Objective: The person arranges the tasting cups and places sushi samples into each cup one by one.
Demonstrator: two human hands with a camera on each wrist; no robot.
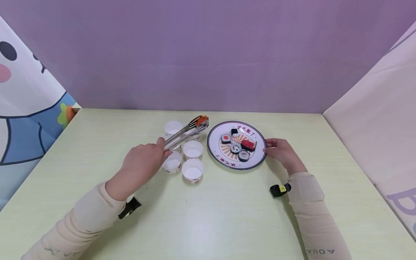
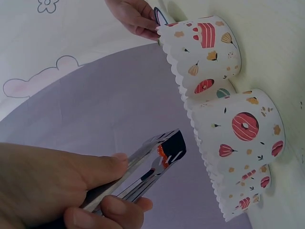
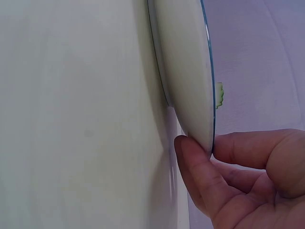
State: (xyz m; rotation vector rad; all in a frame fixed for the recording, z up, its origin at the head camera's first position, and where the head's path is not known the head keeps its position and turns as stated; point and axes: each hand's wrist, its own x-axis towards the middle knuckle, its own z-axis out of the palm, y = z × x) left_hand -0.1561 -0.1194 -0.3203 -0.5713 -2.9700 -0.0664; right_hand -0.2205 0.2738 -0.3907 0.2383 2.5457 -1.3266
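My left hand (image 1: 143, 166) grips metal tongs (image 1: 182, 135), held slanting over the rear of a group of white paper cups (image 1: 193, 169). Between the tong tips is a toy sushi piece with an orange top (image 1: 202, 120); its lower part is hidden by the metal in the left wrist view. My right hand (image 1: 284, 153) pinches the right rim of a round plate (image 1: 216, 139), thumb on the upper face and fingers beneath, seen close in the right wrist view. On the plate lie several toy sushi pieces, including a red-topped one (image 1: 248, 145) and a roll (image 1: 243, 156).
The cups stand close together left of the plate, their scalloped rims and cake and doughnut prints visible in the left wrist view. A purple backdrop (image 1: 201, 57) rises behind the pale table (image 1: 208, 216). Printed cloths hang at both sides.
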